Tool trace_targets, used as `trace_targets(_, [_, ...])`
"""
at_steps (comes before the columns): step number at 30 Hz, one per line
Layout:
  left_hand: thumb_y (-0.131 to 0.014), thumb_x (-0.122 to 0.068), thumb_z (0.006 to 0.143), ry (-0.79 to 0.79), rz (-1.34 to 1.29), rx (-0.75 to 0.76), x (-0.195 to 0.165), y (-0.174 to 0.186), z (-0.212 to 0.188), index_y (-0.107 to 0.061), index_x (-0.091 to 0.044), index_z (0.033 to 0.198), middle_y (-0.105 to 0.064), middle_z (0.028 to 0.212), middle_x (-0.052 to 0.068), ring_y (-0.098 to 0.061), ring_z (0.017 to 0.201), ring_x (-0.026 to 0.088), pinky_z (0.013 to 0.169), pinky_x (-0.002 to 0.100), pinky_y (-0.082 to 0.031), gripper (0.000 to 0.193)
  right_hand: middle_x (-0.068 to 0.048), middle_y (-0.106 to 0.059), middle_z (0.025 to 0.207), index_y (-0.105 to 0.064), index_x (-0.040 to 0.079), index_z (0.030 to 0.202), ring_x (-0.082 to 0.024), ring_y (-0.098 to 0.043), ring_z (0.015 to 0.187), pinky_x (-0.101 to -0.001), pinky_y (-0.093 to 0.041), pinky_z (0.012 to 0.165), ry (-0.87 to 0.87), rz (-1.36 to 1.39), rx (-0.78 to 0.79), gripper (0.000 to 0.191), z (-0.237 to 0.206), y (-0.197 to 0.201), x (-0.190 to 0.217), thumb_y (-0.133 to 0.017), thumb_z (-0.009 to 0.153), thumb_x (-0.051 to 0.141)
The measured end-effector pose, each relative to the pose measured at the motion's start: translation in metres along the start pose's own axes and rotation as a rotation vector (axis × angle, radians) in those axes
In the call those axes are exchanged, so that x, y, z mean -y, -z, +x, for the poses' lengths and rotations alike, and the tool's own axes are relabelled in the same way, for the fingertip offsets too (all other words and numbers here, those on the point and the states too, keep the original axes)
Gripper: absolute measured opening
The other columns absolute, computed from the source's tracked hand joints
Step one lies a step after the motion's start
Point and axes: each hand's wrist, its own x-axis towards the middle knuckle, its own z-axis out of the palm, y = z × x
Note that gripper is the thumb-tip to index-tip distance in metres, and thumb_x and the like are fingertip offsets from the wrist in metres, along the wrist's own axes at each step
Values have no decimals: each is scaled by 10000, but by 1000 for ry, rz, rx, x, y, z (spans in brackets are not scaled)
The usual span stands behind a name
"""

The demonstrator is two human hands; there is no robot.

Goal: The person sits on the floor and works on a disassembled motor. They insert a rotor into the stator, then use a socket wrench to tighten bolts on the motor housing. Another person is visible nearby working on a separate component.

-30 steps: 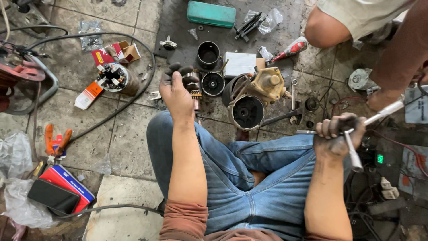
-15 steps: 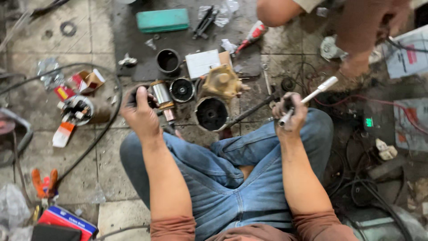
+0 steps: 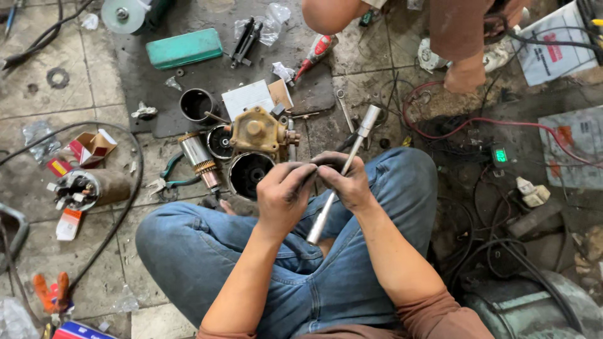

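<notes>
Both hands on a metal socket wrench, held over crossed legs.

Left hand [image 3: 284,194] and right hand [image 3: 344,181] pinched together around the long silver socket wrench [image 3: 342,172], slanting above blue jeans [image 3: 251,263]. Just beyond on the tiled floor [image 3: 94,263]: black round housing [image 3: 250,172], tan motor casing [image 3: 259,132], copper-wound armature [image 3: 200,158]. Farther off, near the floor's top edge, teal box [image 3: 184,48].

Two hands meet over the lap — the left hand [image 3: 284,193] and the right hand [image 3: 345,179] — sharing one long metal socket wrench [image 3: 342,171]. On the floor: one green box [image 3: 184,48], one yellowish housing [image 3: 257,132], one armature [image 3: 200,158], one red tube [image 3: 316,52].
</notes>
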Motion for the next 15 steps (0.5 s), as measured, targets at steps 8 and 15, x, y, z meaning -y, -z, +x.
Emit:
trace_targets(8, [-803, -25, 842, -51, 87, -39, 13, 10, 8, -697, -30, 1172, -693, 1050, 145, -695, 945, 318, 840, 407, -568, 346, -31, -735, 930, -751, -18, 1043, -85, -662, 846, -233, -540, 780, -70, -169, -131, 212, 37, 14, -3, -761, 880, 117])
trace_targets(15, [-711, -15, 1013, 244, 46, -416, 55, 59, 8, -704, -21, 1167, -709, 1107, 108, -694, 1013, 221, 931, 323, -557, 154, 28, -535, 612, -691, 36, 828, -101, -424, 473, -304, -287, 434, -218, -329, -474, 214, 146, 66, -61, -787, 925, 201])
